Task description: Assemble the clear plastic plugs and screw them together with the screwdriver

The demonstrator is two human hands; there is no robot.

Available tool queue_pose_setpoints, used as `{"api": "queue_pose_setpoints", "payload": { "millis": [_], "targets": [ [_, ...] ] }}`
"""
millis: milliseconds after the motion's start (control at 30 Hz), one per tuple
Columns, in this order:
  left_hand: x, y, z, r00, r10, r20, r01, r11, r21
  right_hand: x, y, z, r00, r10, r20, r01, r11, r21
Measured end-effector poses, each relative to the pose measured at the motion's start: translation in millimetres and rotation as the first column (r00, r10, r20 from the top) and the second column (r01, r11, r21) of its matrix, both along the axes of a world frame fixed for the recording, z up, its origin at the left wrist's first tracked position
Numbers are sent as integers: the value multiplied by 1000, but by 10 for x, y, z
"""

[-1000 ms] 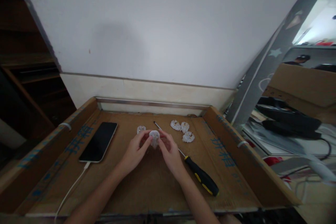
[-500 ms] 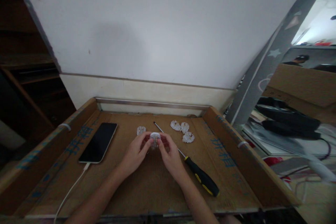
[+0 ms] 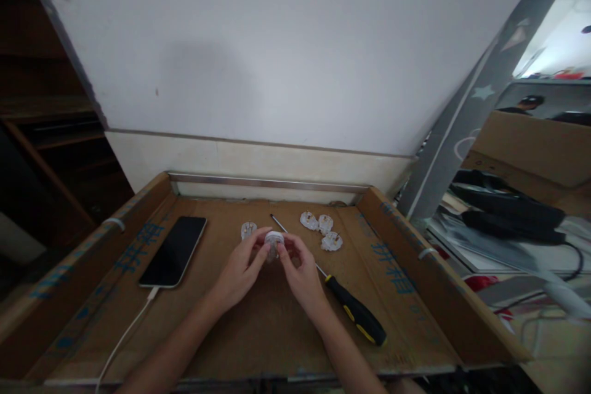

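Observation:
Both hands meet over the middle of a cardboard tray (image 3: 406,271). My left hand (image 3: 240,271) and my right hand (image 3: 301,274) pinch a small clear plastic plug part with a white round top (image 3: 273,241) between their fingertips. One more clear plastic part (image 3: 248,229) lies just left of the hands. Three similar clear parts (image 3: 322,229) lie to the right of them. A screwdriver with a black and yellow handle (image 3: 354,317) lies at an angle right of my right wrist, its thin shaft running under my right hand.
A black phone (image 3: 174,250) lies face up at the tray's left, with a white cable (image 3: 120,338) running toward the front edge. A white wall stands behind the tray. A metal ladder leg (image 3: 462,129) and black bags (image 3: 508,215) are to the right.
The plug part has been turned between my fingers, so its white round top now faces up. Both hands stay in nearly the same spot.

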State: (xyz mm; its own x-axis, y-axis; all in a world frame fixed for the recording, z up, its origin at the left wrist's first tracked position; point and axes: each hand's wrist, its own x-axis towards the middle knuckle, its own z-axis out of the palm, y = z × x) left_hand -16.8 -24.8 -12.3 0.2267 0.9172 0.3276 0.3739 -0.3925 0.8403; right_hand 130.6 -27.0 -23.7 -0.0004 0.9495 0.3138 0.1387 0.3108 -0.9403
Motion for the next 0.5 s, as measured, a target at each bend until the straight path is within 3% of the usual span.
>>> {"api": "queue_pose_setpoints", "payload": {
  "millis": [200, 400, 433, 500],
  "targets": [
    [-18, 12, -70, 993, 19, -115, -4, 991, 131, 8, 20, -25, 998, -10, 61, 9, 1000, 21],
    [-27, 32, -82, 1000, 25, 8, -25, 999, 36, 53, -149, 72, 969, -99, 228, 78, 992, 102],
    [-34, 44, -79, 997, 47, 60, -47, 999, 5, 90, -256, 80, 947, -152, 282, 115, 983, 146],
    [-50, 80, -76, 973, 114, 201, -106, 993, -51, 227, -522, 42, 762, -396, 513, 220, 903, 370]
  ]
}}
